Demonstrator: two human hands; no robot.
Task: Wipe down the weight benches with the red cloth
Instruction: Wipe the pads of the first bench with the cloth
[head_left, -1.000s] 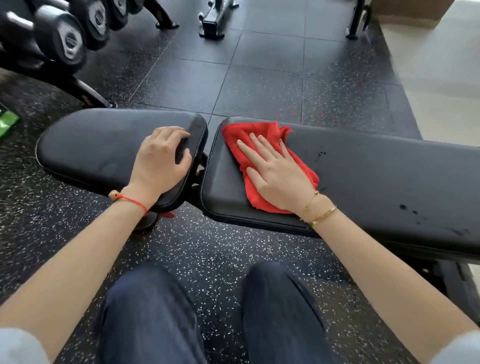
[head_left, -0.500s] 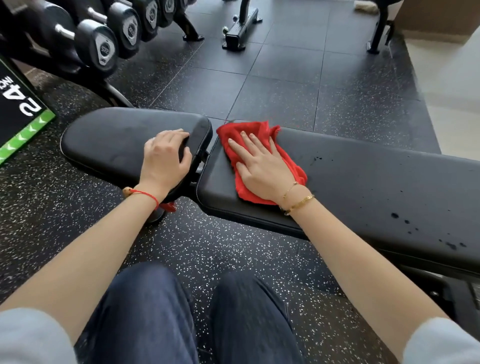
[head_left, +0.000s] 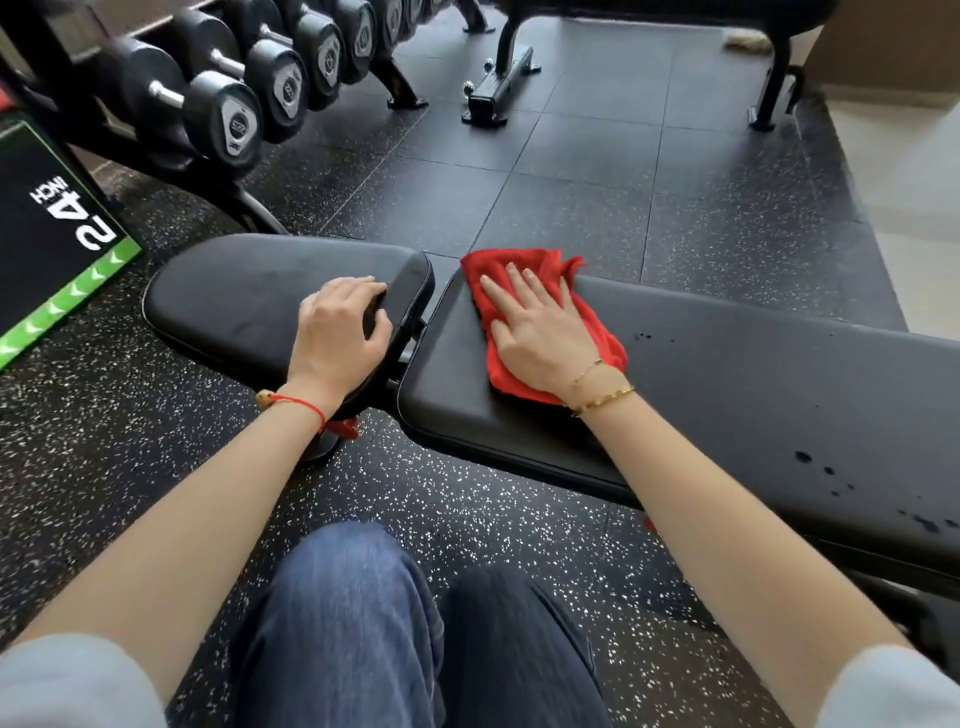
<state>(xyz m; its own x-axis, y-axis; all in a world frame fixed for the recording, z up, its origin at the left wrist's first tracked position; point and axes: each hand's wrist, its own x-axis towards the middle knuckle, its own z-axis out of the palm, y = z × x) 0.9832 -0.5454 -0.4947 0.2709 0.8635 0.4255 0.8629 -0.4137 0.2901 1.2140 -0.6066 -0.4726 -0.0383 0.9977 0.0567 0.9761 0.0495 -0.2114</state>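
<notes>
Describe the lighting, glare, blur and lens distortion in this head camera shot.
Head view: soft daylight from the upper right washes out the pale floor; mild sheen on the long bench pad; wide-angle bowing curves the dumbbell rack and stretches both forearms; right hand and red cloth sharp, frame edges slightly soft.

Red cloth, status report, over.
Right hand flat, pressing red cloth on long bench pad. Left hand grips seat pad edge. Dark spots ahead; nothing in the way.
</notes>
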